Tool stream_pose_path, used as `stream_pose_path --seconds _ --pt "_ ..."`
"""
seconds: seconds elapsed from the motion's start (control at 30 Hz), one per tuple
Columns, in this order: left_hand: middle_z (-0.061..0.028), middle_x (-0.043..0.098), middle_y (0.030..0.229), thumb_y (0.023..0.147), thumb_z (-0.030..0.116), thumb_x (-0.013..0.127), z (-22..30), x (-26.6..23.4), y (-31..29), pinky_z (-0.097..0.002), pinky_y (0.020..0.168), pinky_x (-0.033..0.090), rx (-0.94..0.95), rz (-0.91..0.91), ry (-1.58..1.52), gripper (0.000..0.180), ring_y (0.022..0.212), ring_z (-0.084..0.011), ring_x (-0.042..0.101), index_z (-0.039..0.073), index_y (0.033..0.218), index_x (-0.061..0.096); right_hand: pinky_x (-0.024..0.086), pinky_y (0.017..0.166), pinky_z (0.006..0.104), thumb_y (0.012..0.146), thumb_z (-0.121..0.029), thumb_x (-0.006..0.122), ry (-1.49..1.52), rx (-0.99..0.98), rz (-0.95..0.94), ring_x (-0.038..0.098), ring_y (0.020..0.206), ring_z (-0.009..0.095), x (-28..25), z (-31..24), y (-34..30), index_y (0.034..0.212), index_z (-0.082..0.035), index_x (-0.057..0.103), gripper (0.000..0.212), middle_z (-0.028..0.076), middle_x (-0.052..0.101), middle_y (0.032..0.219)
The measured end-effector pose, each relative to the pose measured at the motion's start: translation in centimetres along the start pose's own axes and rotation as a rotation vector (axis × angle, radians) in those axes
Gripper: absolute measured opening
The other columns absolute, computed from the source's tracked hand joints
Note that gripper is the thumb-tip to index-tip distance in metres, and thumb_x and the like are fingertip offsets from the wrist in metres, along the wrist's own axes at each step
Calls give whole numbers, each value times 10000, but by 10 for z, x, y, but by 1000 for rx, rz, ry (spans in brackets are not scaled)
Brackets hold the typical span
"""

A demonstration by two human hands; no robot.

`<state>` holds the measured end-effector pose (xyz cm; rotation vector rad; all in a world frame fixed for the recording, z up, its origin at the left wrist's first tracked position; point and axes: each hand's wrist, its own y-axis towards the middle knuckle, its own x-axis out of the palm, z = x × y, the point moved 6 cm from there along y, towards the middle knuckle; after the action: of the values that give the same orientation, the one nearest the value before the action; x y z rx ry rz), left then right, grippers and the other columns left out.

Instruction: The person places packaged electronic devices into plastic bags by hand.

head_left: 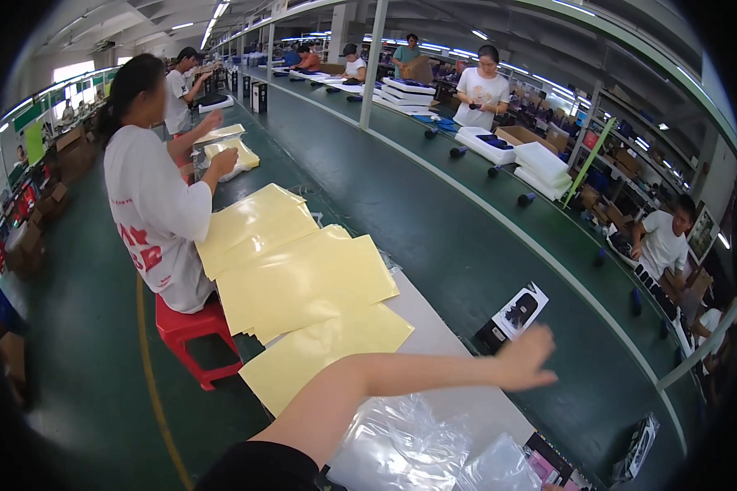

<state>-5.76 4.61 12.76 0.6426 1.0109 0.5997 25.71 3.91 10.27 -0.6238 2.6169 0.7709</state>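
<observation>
My left arm, in a black sleeve, reaches across to the right over the workbench. Its hand (526, 360), somewhat blurred, is over the conveyor's near side with the fingers apart and nothing visible in them. Just beyond it, a black-and-white product box (514, 315) with a dark device pictured on it stands on the green conveyor belt (467, 237); whether the hand touches it I cannot tell. Only a sliver of my right hand (555, 488) shows at the lower edge, by a dark printed box (544, 462); its fingers are mostly hidden.
Yellow sheets (303, 282) lie spread on the workbench (434, 323), with clear plastic bags (401, 446) nearer me. Another box (637, 446) stands at the lower right. A co-worker (155, 188) sits at left on a red stool (192, 327). Across the belt are white foam trays (542, 168) and other workers.
</observation>
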Motion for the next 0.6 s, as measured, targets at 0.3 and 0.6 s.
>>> stream_pose_path --seconds 0.3,0.6 --pt "-17 515 558 880 371 490 95 12 -45 -255 496 420 -461 -824 -1427 395 520 -102 509 38 684 572 278 444 185 908 -204 463 316 -43 116 365 535 27 39 29 69 735 -77 494 217 -64 396 609" --pt "-8 534 727 838 159 567 -65 1 -74 -247 688 478 -930 -557 -1358 128 668 -96 537 34 814 574 266 380 192 906 -287 489 709 443 -241 363 444 29 164 51 138 871 -30 581 275 -28 459 581"
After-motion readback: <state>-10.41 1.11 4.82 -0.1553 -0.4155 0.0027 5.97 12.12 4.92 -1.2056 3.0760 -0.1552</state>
